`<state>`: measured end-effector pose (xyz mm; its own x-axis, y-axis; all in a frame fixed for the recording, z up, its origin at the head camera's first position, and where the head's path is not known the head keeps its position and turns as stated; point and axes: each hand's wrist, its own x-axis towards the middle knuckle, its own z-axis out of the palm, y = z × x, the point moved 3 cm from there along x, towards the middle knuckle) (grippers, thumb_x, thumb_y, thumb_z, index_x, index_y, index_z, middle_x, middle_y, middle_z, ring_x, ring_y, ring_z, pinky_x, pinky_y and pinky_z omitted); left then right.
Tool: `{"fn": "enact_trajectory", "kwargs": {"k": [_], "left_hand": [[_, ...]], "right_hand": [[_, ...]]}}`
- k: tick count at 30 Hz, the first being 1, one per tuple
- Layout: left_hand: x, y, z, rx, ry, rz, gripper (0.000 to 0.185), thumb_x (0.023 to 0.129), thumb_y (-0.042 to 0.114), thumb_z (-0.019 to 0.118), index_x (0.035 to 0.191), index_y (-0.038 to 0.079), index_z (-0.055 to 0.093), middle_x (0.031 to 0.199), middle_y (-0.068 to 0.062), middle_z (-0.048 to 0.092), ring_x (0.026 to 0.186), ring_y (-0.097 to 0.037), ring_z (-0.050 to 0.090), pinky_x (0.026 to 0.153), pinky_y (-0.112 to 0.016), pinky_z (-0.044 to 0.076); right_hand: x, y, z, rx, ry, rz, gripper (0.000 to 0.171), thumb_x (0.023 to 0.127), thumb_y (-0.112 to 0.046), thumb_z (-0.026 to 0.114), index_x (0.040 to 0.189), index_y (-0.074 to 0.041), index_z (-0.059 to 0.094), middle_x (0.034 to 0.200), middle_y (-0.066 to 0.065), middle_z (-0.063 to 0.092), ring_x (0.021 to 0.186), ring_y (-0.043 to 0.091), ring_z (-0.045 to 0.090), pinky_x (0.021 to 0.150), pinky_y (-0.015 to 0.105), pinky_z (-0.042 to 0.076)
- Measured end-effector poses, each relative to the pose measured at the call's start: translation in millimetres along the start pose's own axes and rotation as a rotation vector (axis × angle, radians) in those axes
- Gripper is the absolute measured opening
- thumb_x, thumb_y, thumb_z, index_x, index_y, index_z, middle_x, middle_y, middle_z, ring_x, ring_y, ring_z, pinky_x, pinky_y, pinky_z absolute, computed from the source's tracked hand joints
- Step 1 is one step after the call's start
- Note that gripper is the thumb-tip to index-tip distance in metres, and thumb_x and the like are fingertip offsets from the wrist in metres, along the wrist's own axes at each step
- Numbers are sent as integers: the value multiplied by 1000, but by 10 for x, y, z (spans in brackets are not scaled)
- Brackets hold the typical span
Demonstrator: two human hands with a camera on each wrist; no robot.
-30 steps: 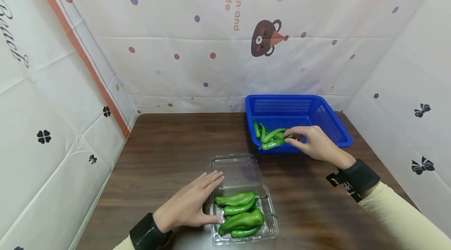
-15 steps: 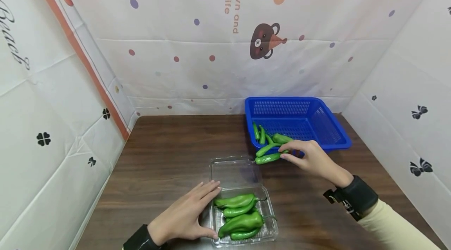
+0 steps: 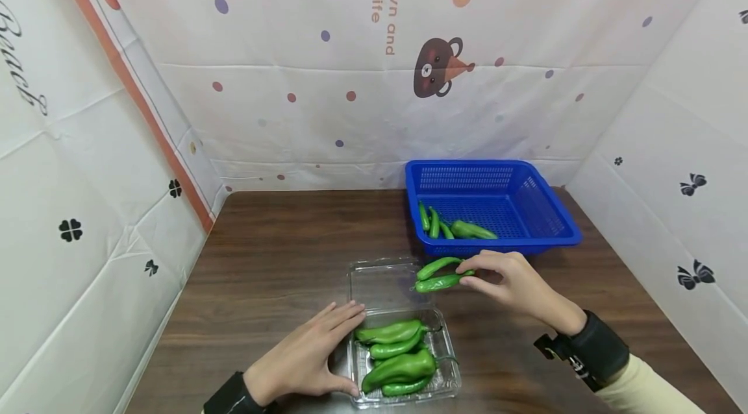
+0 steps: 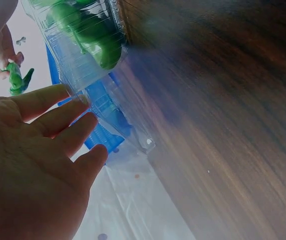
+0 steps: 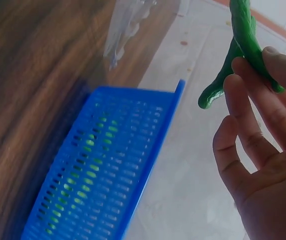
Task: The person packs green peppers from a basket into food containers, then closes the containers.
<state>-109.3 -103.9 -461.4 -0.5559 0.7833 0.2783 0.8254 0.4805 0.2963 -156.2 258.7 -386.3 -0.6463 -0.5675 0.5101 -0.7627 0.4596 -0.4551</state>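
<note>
Between thumb and fingers, my right hand (image 3: 517,284) pinches two slim green chili peppers (image 3: 437,283) by their stem ends, in front of the blue basket. The right wrist view shows the pair of green chili peppers (image 5: 243,37) crossing at the fingertips. My left hand (image 3: 310,359) rests with fingers extended along the left side of a clear plastic clamshell box (image 3: 450,385). Several larger green peppers (image 3: 403,368) lie inside the box. Its lid (image 3: 386,284) is folded back, away from me. In the left wrist view the left fingers (image 4: 75,132) touch the clear box wall.
A blue perforated basket (image 3: 543,206) stands at the back right, with several green peppers (image 3: 470,230) in its front left part. Brown wood-look table (image 3: 280,252) lies under everything. White printed cloth (image 3: 304,115) walls the back and both sides.
My right hand has lifted two chili peppers out of the blue basket and brought them toward me, to the box lid. The left hand has shifted slightly, still at the box.
</note>
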Motion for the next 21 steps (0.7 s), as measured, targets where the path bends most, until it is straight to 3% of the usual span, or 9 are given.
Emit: {"fn": "enact_trajectory", "kwargs": {"k": [5,16,21], "left_hand": [[-7,-2,7,-3,-4,-7,113,76,79,70,152,-2,46,158,-14,44,144,-35,44,117,-54,36],[12,-12,-4,-1,-7,-4,113,76,79,69,151,-2,46,158,-15,45,144,-36,44,117,-54,37],[2,-2,-4,1,-13,-10,113,76,79,69,151,-2,47,158,-14,44,144,-35,44,117,-54,36]], "right_hand": [[-27,-91,97,49,-21,-29,35,83,3,81,112,-17,75,90,-11,69,73,1,61,63,13,49],[-39,-244,407,121,-120,-61,26,89,-5,79,111,-18,76,94,-15,70,68,-3,47,54,19,43],[-50,-307,573,159,-176,-63,19,91,-11,79,109,-16,77,96,-13,71,73,-4,52,57,17,45]]}}
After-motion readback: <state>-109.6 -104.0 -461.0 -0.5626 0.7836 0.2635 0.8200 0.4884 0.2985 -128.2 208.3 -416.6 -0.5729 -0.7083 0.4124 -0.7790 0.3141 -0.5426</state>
